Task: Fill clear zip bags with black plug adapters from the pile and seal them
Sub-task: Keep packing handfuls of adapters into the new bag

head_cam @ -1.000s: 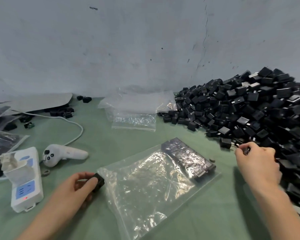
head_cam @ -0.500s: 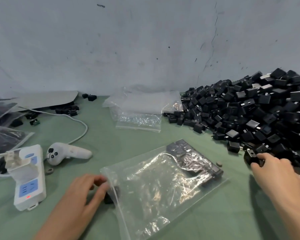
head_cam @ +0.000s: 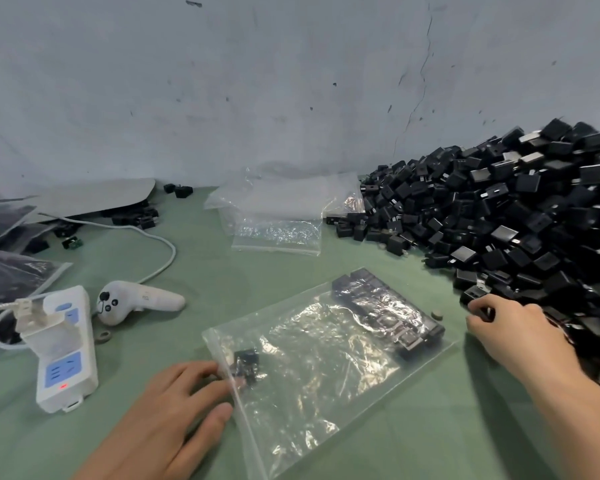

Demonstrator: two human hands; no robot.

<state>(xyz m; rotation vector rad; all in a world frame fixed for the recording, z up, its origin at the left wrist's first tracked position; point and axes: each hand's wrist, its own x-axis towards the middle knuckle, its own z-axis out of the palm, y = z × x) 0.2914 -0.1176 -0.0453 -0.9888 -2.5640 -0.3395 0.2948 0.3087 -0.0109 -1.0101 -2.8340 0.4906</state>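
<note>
A clear zip bag (head_cam: 326,355) lies flat on the green table (head_cam: 430,427), mouth toward the left. A row of black plug adapters (head_cam: 388,313) fills its far end. One more adapter (head_cam: 246,363) sits just inside the mouth. My left hand (head_cam: 174,410) lies at the mouth, fingers stretched, with fingertips inside the bag touching that adapter. My right hand (head_cam: 510,327) is at the near edge of the big adapter pile (head_cam: 499,216), fingers curled round a black adapter (head_cam: 478,308).
Spare clear bags (head_cam: 278,216) lie at the back against the wall. On the left are a white power strip (head_cam: 66,348) with a plug and cable, a white controller (head_cam: 136,301), a small round part (head_cam: 438,315) by the bag, and filled bags (head_cam: 11,271).
My left hand carried an adapter from outside the bag into its mouth. My right hand stayed at the pile's edge and took hold of an adapter there.
</note>
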